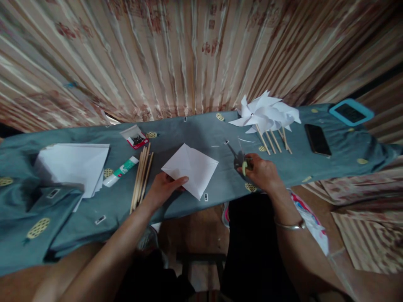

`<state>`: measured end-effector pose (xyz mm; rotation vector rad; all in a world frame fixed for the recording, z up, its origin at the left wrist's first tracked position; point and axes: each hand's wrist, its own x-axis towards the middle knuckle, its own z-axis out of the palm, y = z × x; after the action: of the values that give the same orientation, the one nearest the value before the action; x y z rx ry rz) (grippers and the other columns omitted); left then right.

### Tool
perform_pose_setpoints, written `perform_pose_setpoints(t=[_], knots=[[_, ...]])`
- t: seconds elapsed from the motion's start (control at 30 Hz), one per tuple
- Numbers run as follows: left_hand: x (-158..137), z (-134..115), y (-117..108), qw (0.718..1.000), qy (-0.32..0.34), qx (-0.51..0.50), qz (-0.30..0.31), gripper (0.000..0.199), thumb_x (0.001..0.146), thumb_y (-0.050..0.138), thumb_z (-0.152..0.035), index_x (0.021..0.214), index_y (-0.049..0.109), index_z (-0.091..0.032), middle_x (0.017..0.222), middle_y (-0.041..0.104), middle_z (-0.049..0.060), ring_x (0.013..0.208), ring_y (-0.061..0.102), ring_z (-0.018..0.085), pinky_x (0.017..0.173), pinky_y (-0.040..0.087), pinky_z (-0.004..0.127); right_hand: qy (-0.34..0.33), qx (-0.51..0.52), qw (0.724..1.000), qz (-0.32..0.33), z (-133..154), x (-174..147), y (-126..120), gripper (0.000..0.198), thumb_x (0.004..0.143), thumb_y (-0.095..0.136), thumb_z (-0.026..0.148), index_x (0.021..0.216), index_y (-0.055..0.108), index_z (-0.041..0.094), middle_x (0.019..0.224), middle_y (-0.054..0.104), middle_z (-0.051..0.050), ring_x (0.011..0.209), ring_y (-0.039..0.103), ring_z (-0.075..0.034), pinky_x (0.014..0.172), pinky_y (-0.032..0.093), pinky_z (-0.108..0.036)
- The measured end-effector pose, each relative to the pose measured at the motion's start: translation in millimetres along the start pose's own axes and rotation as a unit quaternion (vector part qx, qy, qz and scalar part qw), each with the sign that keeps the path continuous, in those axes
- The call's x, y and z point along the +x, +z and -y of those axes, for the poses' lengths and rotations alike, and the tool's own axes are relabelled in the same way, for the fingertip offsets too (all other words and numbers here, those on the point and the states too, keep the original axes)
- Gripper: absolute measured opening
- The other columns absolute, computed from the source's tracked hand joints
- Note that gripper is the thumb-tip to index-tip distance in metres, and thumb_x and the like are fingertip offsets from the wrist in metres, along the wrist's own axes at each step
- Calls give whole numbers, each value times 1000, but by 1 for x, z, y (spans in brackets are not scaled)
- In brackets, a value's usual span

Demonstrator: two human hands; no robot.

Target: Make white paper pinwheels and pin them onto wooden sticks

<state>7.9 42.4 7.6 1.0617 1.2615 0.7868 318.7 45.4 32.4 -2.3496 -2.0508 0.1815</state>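
My left hand (168, 186) pinches the lower left edge of a white paper square (197, 165), thumb on top. Crease and cut lines run from the square's corners toward its middle. Over the cloth to the right, my right hand (262, 170) is closed on scissors (244, 167) with a yellow-green handle, blades pointing away from me. Thin white paper strips (246, 140) lie just beyond the blades. Left of the square are several wooden sticks (141, 178), a green and white glue tube (121, 171) and an opened red and white box (137, 138) of small dark pins.
Several white paper pinwheels (264, 110) on sticks lie at the back right. Beside them are a black phone (317, 139) and a blue-framed device (351, 111). A stack of white paper (75, 165) rests at the left. Pleated curtains (176, 58) hang behind the cloth-covered table (217, 193).
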Motion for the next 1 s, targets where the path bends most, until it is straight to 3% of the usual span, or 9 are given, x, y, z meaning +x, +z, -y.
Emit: perform_pose_setpoints(t=[0.07,0.13,0.2,0.3,0.4,0.6,0.8,0.9,1.0], knots=[[0,-2,-19,987,51,142,-44,67,67,76,-55,118,64,-14,90,74,11,71,70,28,69,58,45,2,-35,999,4,2,-1,-3,39,86,64,33,119,59,13,94,77,-15,89,75,-32,71,50,-33],[0,-4,-35,934,148,289,-151,70,74,71,-55,130,57,-17,107,72,12,82,70,28,83,56,50,7,-74,997,3,5,-3,-6,36,88,61,31,118,59,11,90,77,-17,87,75,-32,70,50,-32],[1,-5,-40,869,260,375,-190,54,84,61,-47,130,58,-18,121,67,15,103,66,31,96,50,52,14,-104,995,3,10,-5,-8,36,89,60,31,118,58,10,88,77,-18,86,75,-33,69,50,-33],[2,-2,-26,810,350,454,-123,33,94,49,-29,122,64,-23,126,66,11,121,58,30,108,44,51,17,-128,992,2,16,-4,-10,35,89,58,30,117,58,8,88,76,-20,85,75,-32,69,50,-32],[4,5,-1,780,363,508,-14,37,96,38,-17,123,63,-14,138,59,14,132,51,29,110,43,49,12,-145,989,11,20,-2,-10,33,90,58,29,116,59,9,88,76,-19,85,75,-31,69,50,-31],[10,17,18,761,327,559,35,46,96,46,-25,137,51,-5,150,46,23,144,36,33,117,34,52,-21,-145,989,24,21,-3,-9,38,92,59,29,125,57,10,90,77,-19,86,75,-30,69,51,-32],[9,22,17,765,313,561,37,45,95,45,-23,137,50,-6,151,45,22,144,36,32,119,31,52,-28,-119,993,-7,16,-7,-8,20,93,55,23,102,70,15,96,76,-16,90,73,-30,71,51,-34],[9,25,18,772,320,548,34,44,95,45,-23,136,50,-8,150,45,22,144,37,33,118,32,54,-96,-12,992,-78,30,-3,-3,25,96,50,22,110,69,14,107,75,-15,100,69,-27,83,51,-34],[10,29,19,774,331,540,22,42,95,47,-23,134,50,-8,149,45,23,143,38,35,117,34,56,-207,109,968,-95,63,8,5,26,98,49,24,110,69,13,110,74,-13,102,68,-24,92,50,-34]])
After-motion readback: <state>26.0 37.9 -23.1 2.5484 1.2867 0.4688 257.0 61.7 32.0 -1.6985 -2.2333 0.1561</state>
